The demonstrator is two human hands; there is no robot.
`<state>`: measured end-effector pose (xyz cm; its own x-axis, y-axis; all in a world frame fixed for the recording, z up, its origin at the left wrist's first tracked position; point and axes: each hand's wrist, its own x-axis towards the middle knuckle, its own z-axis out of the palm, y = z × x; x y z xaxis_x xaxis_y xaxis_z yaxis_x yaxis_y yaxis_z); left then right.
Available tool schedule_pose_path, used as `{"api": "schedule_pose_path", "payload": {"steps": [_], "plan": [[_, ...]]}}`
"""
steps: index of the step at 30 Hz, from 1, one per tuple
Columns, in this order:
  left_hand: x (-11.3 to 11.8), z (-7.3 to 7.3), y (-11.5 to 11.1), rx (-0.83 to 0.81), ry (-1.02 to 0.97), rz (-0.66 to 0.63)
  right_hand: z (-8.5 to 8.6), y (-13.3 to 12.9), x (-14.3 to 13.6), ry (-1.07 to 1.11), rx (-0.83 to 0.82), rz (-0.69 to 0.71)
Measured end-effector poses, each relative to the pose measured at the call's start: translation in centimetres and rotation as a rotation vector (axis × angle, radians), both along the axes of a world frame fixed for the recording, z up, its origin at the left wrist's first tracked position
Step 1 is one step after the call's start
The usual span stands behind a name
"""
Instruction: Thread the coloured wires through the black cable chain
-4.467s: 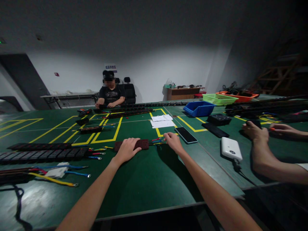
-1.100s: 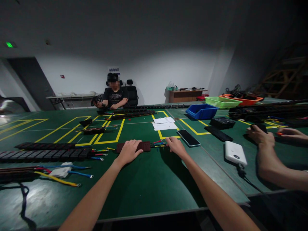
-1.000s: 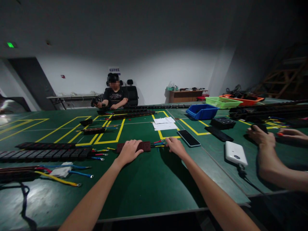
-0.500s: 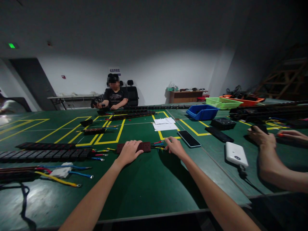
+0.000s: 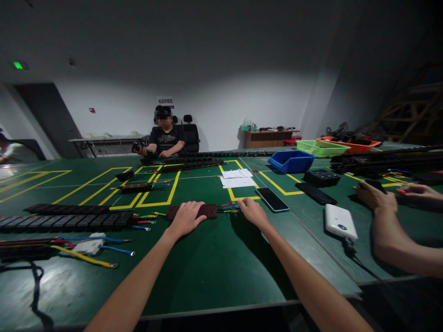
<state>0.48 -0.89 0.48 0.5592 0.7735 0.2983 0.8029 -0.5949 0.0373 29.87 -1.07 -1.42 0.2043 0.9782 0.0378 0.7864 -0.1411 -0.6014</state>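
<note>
My left hand [image 5: 187, 216] lies across a dark reddish-brown socket strip [image 5: 209, 211], its fingers over the far side and thumb along the near side. Coloured wires with ring terminals [image 5: 228, 208] stick out of the strip's right end, and a short yellow wire [image 5: 159, 214] out of its left. Just right of the terminals is my right hand [image 5: 253, 212], fingers bent and slightly apart, with nothing visible in them. Its fingertips are close to the wire ends; whether they touch cannot be made out.
Long black socket strips [image 5: 69, 222] with loose wires lie at left. To the right are a phone [image 5: 272, 199], a white power bank [image 5: 339, 222] and a blue bin [image 5: 291, 162]. A co-worker's hands [image 5: 377, 198] work at far right; another person [image 5: 166, 138] sits across the table.
My right hand has shifted slightly right, and its fingers have come off the wire ends, which now show more fully. My left hand stays on the socket strip.
</note>
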Motion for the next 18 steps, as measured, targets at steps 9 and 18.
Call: {"api": "schedule_pose_path", "payload": {"steps": [9,18], "plan": [[0.14,0.31,-0.24,-0.009,0.003,0.004,0.06,-0.11,0.01,-0.021,0.024,0.049],[0.1,0.22,-0.15,-0.002,0.025,0.01,-0.23,0.25,0.14,0.056,0.089,0.095]]}}
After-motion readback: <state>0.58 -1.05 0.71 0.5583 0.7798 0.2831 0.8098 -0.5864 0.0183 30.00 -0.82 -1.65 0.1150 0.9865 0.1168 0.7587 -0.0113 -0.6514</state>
